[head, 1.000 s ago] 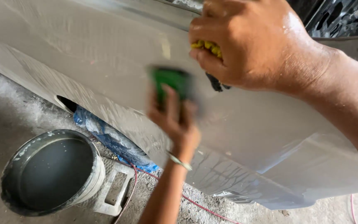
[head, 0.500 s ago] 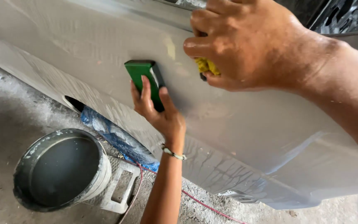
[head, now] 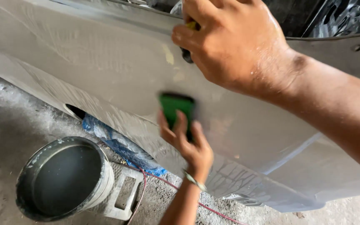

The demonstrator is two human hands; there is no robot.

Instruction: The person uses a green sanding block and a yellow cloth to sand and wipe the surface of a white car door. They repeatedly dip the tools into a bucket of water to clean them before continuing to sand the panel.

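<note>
Up close, the right hand (head: 234,41) presses against the upper part of a grey car body panel (head: 105,62), its fingers curled shut around a small yellow sponge-like piece (head: 191,25) that barely peeks out between them; a dark bit shows under the knuckles, too hidden to identify. Lower on the panel, the left hand (head: 188,143) reaches up from below and holds a green sanding block (head: 176,109) flat against the wet, streaked surface. Its fingers lie spread over the block's lower face, gripping it against the metal; the block is blurred. A thin bracelet (head: 194,181) circles that wrist. A pale patch of filler (head: 168,54) marks the panel between the two hands, nearer the right one.

Below the panel, on the concrete floor (head: 5,125), stands a round bucket (head: 63,179) holding dark water, resting beside a pale concrete block (head: 123,193). Crumpled blue plastic (head: 117,143) lies under the panel's lower edge, just above the bucket. A red cord (head: 163,179) runs along the floor beneath the panel, passing behind the left forearm.
</note>
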